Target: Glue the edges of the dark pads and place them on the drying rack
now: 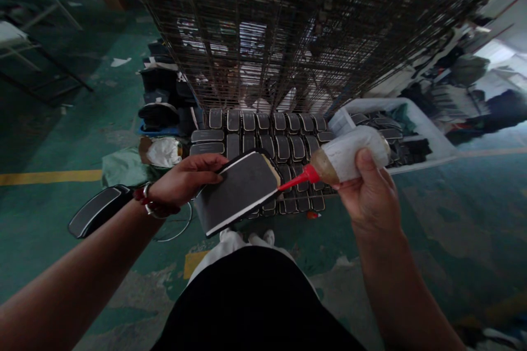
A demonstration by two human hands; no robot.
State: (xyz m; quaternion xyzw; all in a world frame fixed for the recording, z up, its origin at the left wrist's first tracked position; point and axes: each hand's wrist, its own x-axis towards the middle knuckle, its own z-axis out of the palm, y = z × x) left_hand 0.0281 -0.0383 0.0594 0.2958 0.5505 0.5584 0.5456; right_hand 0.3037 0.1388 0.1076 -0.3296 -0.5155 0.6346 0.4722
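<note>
My left hand point(187, 181) is closed on a dark grey panel point(242, 184) with rounded corners and a black edge, thumb on top, the fingers underneath partly hidden. A pale strip runs along its near side, and a tan band follows its right end. In my right hand point(373, 192) is a squeeze bottle point(349, 156) with a white wrapped body, tipped to the left. Its red nozzle point(294, 180) reaches the panel's right corner; whether it touches is hard to tell. Below lie several rows of similar panels point(284, 148).
A tall wire rack point(263, 22) rises behind the rows. To the right stands a white bin point(440, 148) of dark pieces. Black items point(158, 93) are stacked at the left, near a green sack point(123, 162). Another dark panel point(96, 208) lies on the green floor point(453, 214).
</note>
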